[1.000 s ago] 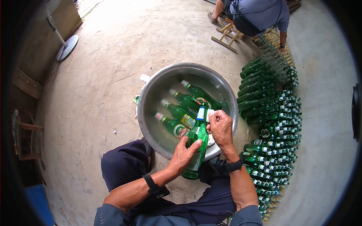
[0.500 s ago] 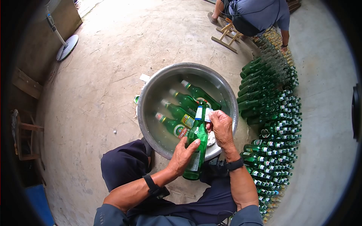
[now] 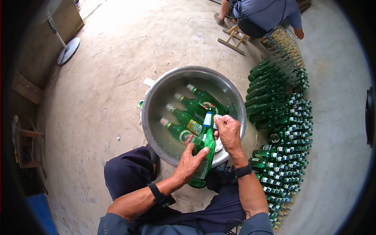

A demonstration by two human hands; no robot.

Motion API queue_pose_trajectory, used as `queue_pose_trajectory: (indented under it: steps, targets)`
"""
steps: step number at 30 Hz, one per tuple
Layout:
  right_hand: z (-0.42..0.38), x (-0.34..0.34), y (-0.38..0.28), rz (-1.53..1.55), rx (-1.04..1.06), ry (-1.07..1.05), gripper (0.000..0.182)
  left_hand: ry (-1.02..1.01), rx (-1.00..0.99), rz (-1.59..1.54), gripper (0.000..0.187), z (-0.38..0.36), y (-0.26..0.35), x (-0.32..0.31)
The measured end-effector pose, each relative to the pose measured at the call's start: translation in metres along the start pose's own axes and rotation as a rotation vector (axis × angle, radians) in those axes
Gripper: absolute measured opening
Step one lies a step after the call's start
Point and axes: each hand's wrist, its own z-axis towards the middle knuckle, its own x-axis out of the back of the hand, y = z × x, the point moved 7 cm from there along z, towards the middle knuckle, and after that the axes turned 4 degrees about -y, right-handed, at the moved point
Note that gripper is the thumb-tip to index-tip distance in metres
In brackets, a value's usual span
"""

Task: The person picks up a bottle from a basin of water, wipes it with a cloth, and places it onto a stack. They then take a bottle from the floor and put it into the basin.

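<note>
My left hand is closed around the body of a green glass beer bottle, which I hold tilted over the near rim of a metal basin. The bottle's neck points away from me. At the neck, my right hand pinches the loose edge of a white and blue neck label; part of that label still lies on the glass. Several more green bottles lie in the basin's cloudy water, with labels on their bodies. A white clump sits by the near right rim, partly behind my right hand.
Several rows of green bottles stand along the right side. Beyond them, a person sits on a low wooden stool. A fan stands at the upper left, and a wooden chair at the left edge.
The bottle has turned slightly in my left hand. My right fingers have shifted a little left along the label, covering more of its loose flap. The other person's hand has moved.
</note>
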Motion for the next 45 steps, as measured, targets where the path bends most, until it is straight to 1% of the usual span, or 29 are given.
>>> queue_pose_trajectory:
  steps: [4, 6, 11, 15, 20, 23, 25, 26, 28, 29, 31, 32, 35, 37, 41, 43, 45]
  targets:
    - [-0.001, -0.001, -0.005, 0.001, -0.002, 0.030, 0.028, -0.026, 0.022, 0.011, 0.054, 0.002, -0.008, 0.002]
    - [-0.002, -0.004, -0.011, -0.001, -0.002, 0.039, 0.028, -0.053, 0.062, -0.129, 0.055, 0.000, -0.008, -0.002]
    - [0.000, -0.001, -0.003, 0.029, -0.009, 0.038, 0.027, -0.081, 0.098, -0.236, 0.054, -0.004, -0.001, -0.005]
    - [0.001, -0.001, 0.006, 0.129, -0.053, 0.014, 0.027, -0.118, 0.148, -0.308, 0.057, -0.004, -0.011, -0.005]
    - [0.003, -0.001, 0.016, 0.232, -0.088, -0.006, 0.028, -0.120, 0.145, -0.285, 0.057, -0.003, -0.012, -0.005]
    - [0.000, -0.004, 0.006, 0.220, -0.075, -0.012, 0.029, -0.097, 0.136, -0.282, 0.056, -0.003, -0.010, -0.006]
    - [-0.001, -0.006, 0.000, 0.099, -0.091, -0.070, 0.029, -0.084, 0.138, -0.302, 0.056, -0.004, -0.010, -0.004]
    - [-0.002, -0.007, -0.001, 0.101, -0.091, -0.069, 0.029, -0.096, 0.152, -0.294, 0.056, -0.003, -0.012, -0.004]
    - [-0.003, -0.011, -0.009, -0.048, 0.035, -0.119, 0.026, -0.107, 0.166, -0.284, 0.056, -0.002, -0.014, -0.003]
    - [-0.003, -0.011, -0.005, -0.046, 0.035, -0.118, 0.026, -0.105, 0.165, -0.278, 0.056, -0.002, -0.015, -0.002]
    - [-0.004, -0.011, -0.005, -0.096, 0.123, -0.099, 0.023, -0.103, 0.165, -0.272, 0.056, -0.001, -0.017, -0.002]
    - [-0.004, -0.010, -0.003, -0.095, 0.122, -0.098, 0.023, -0.099, 0.152, -0.249, 0.056, -0.001, -0.019, -0.001]
    - [-0.007, -0.008, -0.008, -0.140, 0.096, -0.060, 0.022, -0.099, 0.151, -0.230, 0.055, -0.002, -0.018, -0.001]
    - [-0.006, -0.009, -0.004, -0.070, 0.009, -0.105, 0.022, -0.101, 0.163, -0.234, 0.054, -0.002, -0.017, -0.001]
    - [-0.006, -0.008, -0.007, -0.003, -0.018, -0.109, 0.023, -0.117, 0.162, -0.283, 0.051, -0.002, -0.013, -0.003]
    - [-0.006, -0.007, -0.006, 0.056, -0.083, -0.115, 0.022, -0.130, 0.156, -0.323, 0.050, -0.002, -0.011, -0.005]
    - [-0.005, -0.005, -0.003, 0.106, -0.103, -0.119, 0.022, -0.138, 0.171, -0.351, 0.048, -0.003, -0.011, -0.005]
